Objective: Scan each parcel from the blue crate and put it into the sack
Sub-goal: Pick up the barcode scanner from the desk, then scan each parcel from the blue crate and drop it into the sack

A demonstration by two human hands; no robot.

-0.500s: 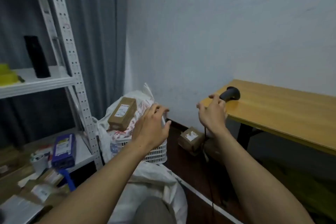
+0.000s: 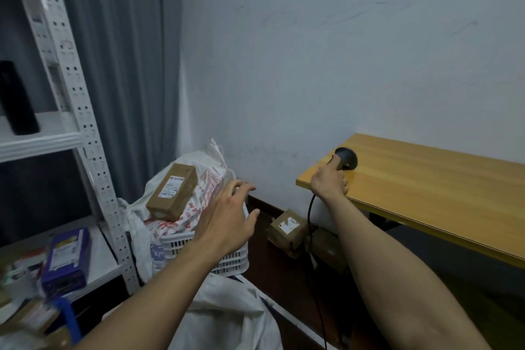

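In the head view, your right hand (image 2: pixel 329 182) has moved in the last half second. It was short of the bench (image 2: pixel 426 185) edge with its fingers apart, and it now sits on the handle of the barcode scanner (image 2: pixel 347 158) at the bench's near corner. The fingers look wrapped round the handle, though the back of the hand hides most of the grip. Your left hand (image 2: pixel 227 219) has hardly shifted. It hangs spread, holding nothing, over the white basket (image 2: pixel 181 244) and the sack (image 2: pixel 210 179) at centre frame. I read this as picking up the scanner, with no parcel in hand yet.

One brown carton parcel (image 2: pixel 172 192) with a white label face-up lies tilted on top of the sack's folded printed cloth, left of centre. A second labelled carton (image 2: pixel 287 226) sits on the floor below the bench corner, beside the scanner's cable (image 2: pixel 311 207). The blue edge at lower left may be the blue crate (image 2: pixel 66 318), but it is too blurred to say.
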